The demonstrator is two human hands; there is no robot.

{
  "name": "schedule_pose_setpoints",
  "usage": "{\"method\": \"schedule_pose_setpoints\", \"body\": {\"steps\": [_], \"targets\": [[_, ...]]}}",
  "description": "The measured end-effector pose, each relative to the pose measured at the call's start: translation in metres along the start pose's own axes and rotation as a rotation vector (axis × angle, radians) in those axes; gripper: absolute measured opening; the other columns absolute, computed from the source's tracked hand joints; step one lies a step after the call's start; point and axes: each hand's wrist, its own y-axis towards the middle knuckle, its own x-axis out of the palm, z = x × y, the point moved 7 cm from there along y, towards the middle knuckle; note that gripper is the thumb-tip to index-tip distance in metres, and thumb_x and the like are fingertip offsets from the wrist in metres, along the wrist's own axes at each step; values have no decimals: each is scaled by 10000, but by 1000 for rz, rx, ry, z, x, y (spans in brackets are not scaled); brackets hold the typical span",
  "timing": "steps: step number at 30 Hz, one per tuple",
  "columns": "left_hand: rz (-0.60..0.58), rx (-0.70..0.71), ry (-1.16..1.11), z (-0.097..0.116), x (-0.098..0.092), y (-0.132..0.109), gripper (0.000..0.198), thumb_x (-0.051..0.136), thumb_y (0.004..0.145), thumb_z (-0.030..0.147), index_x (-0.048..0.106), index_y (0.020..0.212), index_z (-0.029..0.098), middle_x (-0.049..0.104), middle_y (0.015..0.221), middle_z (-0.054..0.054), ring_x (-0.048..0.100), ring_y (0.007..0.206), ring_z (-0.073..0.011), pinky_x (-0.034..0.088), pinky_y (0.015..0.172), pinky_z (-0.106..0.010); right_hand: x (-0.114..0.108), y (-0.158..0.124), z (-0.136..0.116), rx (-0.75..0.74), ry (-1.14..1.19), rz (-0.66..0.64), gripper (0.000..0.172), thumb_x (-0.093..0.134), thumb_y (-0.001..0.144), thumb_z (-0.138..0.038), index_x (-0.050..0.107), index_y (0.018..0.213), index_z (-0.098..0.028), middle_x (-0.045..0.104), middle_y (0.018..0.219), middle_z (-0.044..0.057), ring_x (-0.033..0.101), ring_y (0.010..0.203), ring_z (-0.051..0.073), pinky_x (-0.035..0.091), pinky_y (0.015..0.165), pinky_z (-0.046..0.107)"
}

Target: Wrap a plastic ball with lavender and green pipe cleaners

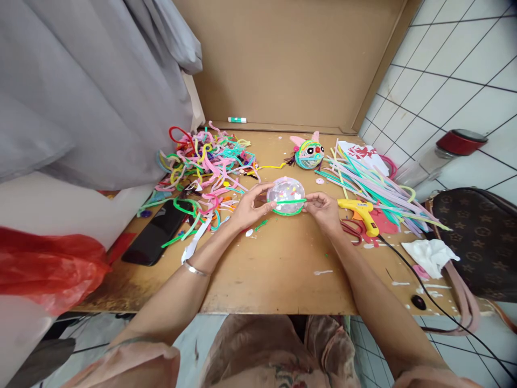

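A clear, round plastic ball (286, 189) with coloured specks is between my hands, just above or on the table. One green pipe cleaner (291, 201) runs straight across its front, and another green strip curves along its lower edge. My left hand (253, 206) grips the ball's left side, its thumb at the pipe cleaner's left end and its index finger near the top. At the right, my right hand (323, 211) pinches the pipe cleaner's other end against the ball. Its lower fingers are curled and partly hidden.
Pipe cleaners (214, 156) lie tangled at the left beside a black phone (155, 231). Straight pipe cleaners (363, 180), a yellow glue gun (365, 215) with its cord and a brown bag (476, 242) are at the right. A decorated ball (309, 155) with pink ears sits behind.
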Motion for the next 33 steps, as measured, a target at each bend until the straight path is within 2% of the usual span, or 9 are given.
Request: {"method": "schedule_pose_setpoints", "body": {"steps": [10, 15, 19, 21, 25, 29, 33], "targets": [[9, 61, 143, 6, -1, -1, 567, 742, 784, 438, 606, 1277, 193, 615, 1313, -139, 639, 1119, -251, 533, 961, -388, 1, -2, -1, -66, -123, 22, 246, 772, 595, -404, 617, 663, -225, 673, 611, -10, 644, 571, 147, 571, 600, 291], [29, 112, 188, 9, -2, -3, 524, 719, 812, 433, 613, 1268, 198, 631, 1299, -134, 641, 1112, -246, 539, 944, -378, 4, -8, -16, -218, -336, -41, 171, 649, 739, -398, 597, 735, -235, 643, 653, -2, 614, 591, 161, 505, 574, 287], [36, 102, 185, 8, -3, -3, 482, 683, 847, 437, 623, 1253, 184, 640, 1286, -132, 651, 1092, -236, 535, 947, -362, 8, -16, -34, -395, -563, -83, 114, 548, 839, -337, 551, 779, -241, 623, 699, 13, 595, 633, 174, 484, 639, 306], [36, 87, 175, 7, -3, -3, 472, 671, 859, 438, 627, 1251, 180, 640, 1284, -133, 646, 1107, -239, 527, 962, -365, 9, -18, -38, -435, -631, -81, 102, 513, 870, -318, 532, 802, -244, 615, 688, 10, 584, 627, 179, 476, 668, 318], [45, 52, 142, 3, -3, -2, 477, 671, 859, 447, 631, 1249, 175, 635, 1281, -133, 639, 1117, -240, 526, 961, -358, 7, -15, -31, -402, -613, -55, 105, 516, 870, -327, 525, 798, -251, 619, 678, 8, 608, 648, 189, 473, 656, 315], [48, -3, 67, -2, 0, -1, 499, 669, 856, 472, 623, 1259, 183, 628, 1298, -133, 645, 1101, -238, 525, 969, -369, 5, -8, -15, -306, -463, -44, 155, 593, 796, -389, 554, 756, -245, 636, 687, 9, 616, 627, 180, 486, 619, 307], [-7, -40, -26, -5, 6, 0, 584, 710, 822, 478, 576, 1327, 217, 563, 1389, -138, 617, 1182, -262, 518, 991, -389, 2, -4, -6, -207, -321, -18, 218, 650, 734, -445, 570, 735, -242, 643, 641, -2, 614, 583, 167, 479, 583, 291]]}}
